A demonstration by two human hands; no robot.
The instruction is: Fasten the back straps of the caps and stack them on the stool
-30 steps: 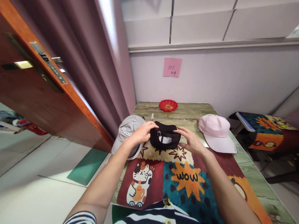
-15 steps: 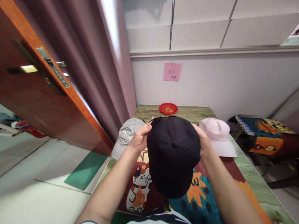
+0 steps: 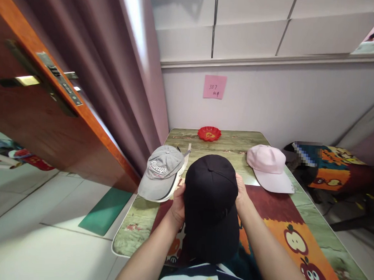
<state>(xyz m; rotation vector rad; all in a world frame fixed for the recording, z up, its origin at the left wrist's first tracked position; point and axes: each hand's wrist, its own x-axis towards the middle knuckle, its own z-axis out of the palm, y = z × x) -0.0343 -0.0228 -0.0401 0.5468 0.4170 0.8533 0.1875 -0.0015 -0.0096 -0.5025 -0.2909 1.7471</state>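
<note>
A black baseball cap (image 3: 212, 187) is held between both hands, its brim pointing down towards my body. My left hand (image 3: 178, 201) grips the cap's left side, with the thumb on the outside and the other fingers mostly hidden. On the opposite side my right hand (image 3: 240, 189) holds the edge, its fingertips partly behind the cap. To the left of my hands lies a grey cap (image 3: 160, 172) with white lettering, with a paler cap's edge showing beneath it. A pale pink cap (image 3: 268, 167) rests on the table to the right, apart from my hands.
A red scalloped dish (image 3: 209, 133) stands at the far side of the wood-patterned table (image 3: 234, 138). A colourful printed mat (image 3: 276, 203) covers its near part. At the left is a wooden door (image 3: 89, 139); behind the table, a wall bears a pink note (image 3: 215, 87).
The black cap and both hands have come down and closer to my body. The cap has tilted slightly, and more of the table behind it shows.
</note>
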